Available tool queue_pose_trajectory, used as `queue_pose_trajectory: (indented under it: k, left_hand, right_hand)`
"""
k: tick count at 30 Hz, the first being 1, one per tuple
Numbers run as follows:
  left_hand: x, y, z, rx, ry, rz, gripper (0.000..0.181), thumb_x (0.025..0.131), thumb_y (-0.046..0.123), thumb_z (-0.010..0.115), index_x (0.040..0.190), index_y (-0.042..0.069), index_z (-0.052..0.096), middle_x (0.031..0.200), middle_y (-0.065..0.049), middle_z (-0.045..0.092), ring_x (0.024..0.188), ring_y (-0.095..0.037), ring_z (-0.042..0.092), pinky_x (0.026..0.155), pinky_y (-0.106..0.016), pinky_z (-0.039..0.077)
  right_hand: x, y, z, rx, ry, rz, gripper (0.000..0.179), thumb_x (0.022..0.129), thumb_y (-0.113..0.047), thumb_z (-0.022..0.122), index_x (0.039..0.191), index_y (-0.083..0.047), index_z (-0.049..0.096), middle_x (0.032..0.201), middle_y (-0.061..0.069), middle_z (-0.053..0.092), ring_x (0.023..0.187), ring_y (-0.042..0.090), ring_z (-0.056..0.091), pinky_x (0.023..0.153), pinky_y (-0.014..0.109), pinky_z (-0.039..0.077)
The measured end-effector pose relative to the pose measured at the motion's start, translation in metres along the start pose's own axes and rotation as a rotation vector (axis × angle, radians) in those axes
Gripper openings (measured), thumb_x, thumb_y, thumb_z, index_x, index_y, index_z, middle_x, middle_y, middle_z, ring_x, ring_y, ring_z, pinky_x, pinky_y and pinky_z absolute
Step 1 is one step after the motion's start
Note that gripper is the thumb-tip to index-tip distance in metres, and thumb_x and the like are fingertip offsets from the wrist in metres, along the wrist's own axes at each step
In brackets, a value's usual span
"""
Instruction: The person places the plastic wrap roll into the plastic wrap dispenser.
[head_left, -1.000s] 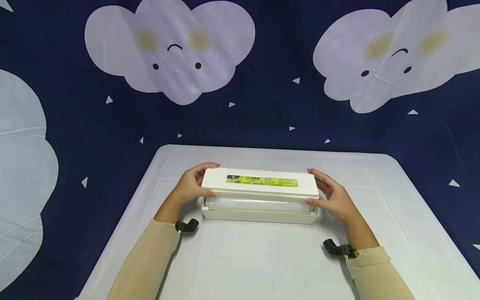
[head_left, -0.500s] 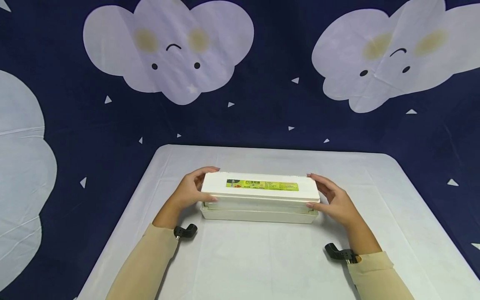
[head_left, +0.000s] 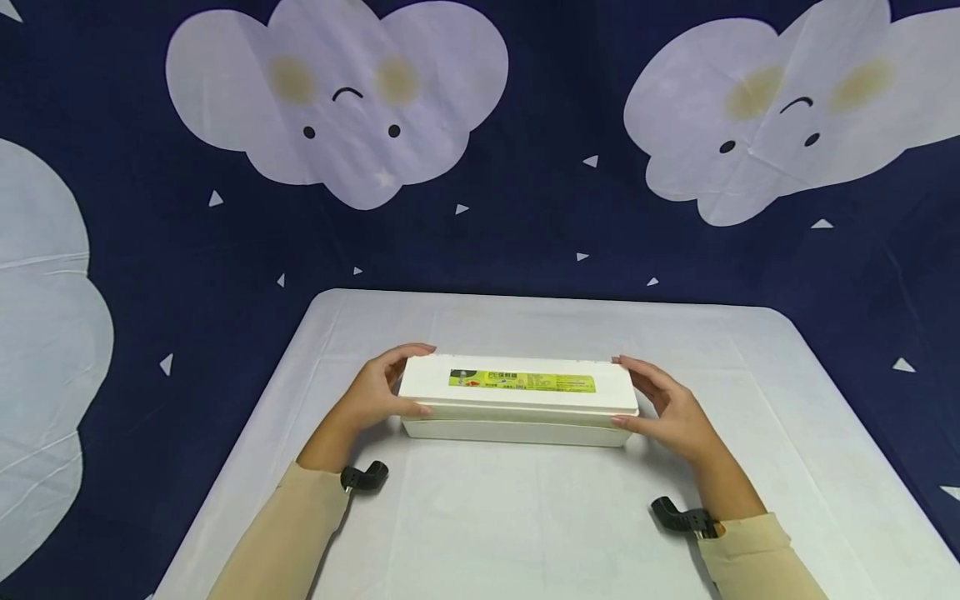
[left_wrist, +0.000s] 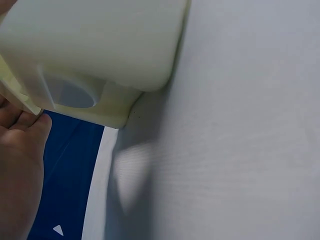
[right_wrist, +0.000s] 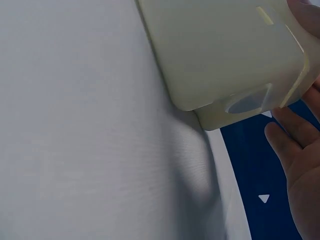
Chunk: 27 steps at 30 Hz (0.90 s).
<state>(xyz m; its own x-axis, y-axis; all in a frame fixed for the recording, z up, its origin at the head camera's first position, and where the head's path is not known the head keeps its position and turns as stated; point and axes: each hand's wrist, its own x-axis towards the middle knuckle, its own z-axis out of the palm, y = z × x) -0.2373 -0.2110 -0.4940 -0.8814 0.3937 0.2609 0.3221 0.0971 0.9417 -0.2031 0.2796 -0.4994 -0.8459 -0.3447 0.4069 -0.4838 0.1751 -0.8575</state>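
Observation:
A white cling film box stands on the table, its lid (head_left: 615, 385) resting over the base (head_left: 517, 432). A yellow-green label (head_left: 522, 382) runs along the lid's top. My left hand (head_left: 371, 392) grips the lid's left end, thumb along the front edge and fingers behind. At the right end my right hand (head_left: 670, 410) holds the lid the same way. The roll inside is now hidden by the lid. Both wrist views show the box's rounded end wall, the left base (left_wrist: 100, 40) and the right base (right_wrist: 225, 55), each with a round recess.
A white cloth covers the table (head_left: 525, 533), whose far edge meets a dark blue backdrop (head_left: 540, 242) printed with clouds and small triangles. Black wrist mounts stick out beside the left sleeve (head_left: 277, 533) and the right sleeve (head_left: 757, 554).
Both hands have lowered the lid toward the base. The clear roll, visible a second ago in the gap between lid and base, is now covered.

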Motion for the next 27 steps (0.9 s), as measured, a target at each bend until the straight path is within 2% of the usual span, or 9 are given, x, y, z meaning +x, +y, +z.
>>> queue_pose_trajectory:
  k: [8, 17, 27]
  left_hand:
    - [-0.006, 0.000, 0.003, 0.004, -0.004, -0.019, 0.094, 0.058, -0.007, 0.101, 0.142, 0.007, 0.062, 0.150, -0.007, 0.056, 0.134, -0.028, 0.051, 0.104, -0.028, 0.046]
    - [-0.010, 0.002, 0.006, 0.022, -0.011, 0.005, 0.090, 0.056, -0.007, 0.102, 0.137, 0.004, 0.062, 0.146, -0.010, 0.058, 0.132, -0.028, 0.052, 0.107, -0.029, 0.043]
    - [-0.012, 0.003, 0.006, 0.036, -0.023, 0.038, 0.090, 0.055, -0.005, 0.103, 0.134, 0.004, 0.061, 0.145, -0.017, 0.057, 0.134, -0.029, 0.050, 0.111, -0.029, 0.039]
  right_hand:
    - [-0.007, 0.000, 0.003, -0.008, -0.004, -0.044, 0.097, 0.067, 0.023, 0.089, 0.152, 0.008, 0.046, 0.151, 0.030, 0.047, 0.141, 0.021, 0.048, 0.116, 0.031, 0.034]
    - [-0.011, 0.002, 0.004, -0.007, -0.010, -0.074, 0.099, 0.063, 0.027, 0.089, 0.151, 0.011, 0.046, 0.150, 0.034, 0.046, 0.141, 0.024, 0.048, 0.115, 0.032, 0.035]
    - [-0.014, -0.001, 0.004, -0.030, -0.015, -0.072, 0.100, 0.062, 0.024, 0.091, 0.151, 0.008, 0.048, 0.150, 0.028, 0.048, 0.141, 0.025, 0.048, 0.116, 0.035, 0.033]
